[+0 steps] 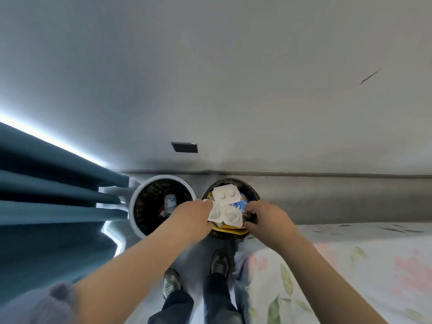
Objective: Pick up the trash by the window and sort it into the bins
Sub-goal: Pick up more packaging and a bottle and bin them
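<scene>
The white plastic tray [228, 215] lies on top of the heaped trash in the dark bin [253, 194], just beside the left hand [194, 218], whose fingers close on the tray's near left edge. This looks like a hold for pressing the tray down onto a pile that has already reached the rim. Just beyond that hand a second white tray [225, 195] leans against the far wall of the bin, with a blue wrapper [242, 203] tucked beside it. A yellow packet [228, 228] sticks out under the held tray. The right hand [266, 216] sits at the other side of the pile with its fingers curled down at the rim, probably to steady the load; whether it grips anything I cannot tell. To the left of the left hand stands the white-rimmed bin [140, 197], with a can [170, 202] at the bottom, so the sorting appears to keep containers apart from packaging. Further left hangs the blue curtain [58, 195].
</scene>
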The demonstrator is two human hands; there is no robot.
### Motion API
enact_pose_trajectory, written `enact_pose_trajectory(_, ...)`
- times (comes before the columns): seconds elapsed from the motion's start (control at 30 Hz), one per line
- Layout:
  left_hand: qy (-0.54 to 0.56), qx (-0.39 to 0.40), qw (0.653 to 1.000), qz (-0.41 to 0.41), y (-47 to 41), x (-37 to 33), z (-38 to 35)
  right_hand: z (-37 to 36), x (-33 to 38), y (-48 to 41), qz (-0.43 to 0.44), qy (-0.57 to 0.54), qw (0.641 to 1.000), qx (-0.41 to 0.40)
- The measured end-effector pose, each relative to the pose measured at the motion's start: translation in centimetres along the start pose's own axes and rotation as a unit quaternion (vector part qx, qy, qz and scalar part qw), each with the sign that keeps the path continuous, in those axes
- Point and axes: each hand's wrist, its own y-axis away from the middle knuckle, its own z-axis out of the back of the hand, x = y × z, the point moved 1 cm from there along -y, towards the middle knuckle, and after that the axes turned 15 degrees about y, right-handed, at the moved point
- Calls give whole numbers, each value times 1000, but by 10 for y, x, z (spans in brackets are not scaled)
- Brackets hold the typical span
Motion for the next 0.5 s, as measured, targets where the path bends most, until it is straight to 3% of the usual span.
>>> enact_pose_trajectory(0.27, 128, -126, 984, 13, 149, -21, 75, 101, 69, 107, 20, -103, 991, -83)
enact_pose_trajectory(0.5, 175, -237, 955, 18, 262, -18, 120, 165, 134, 170, 90, -58, 986, -129)
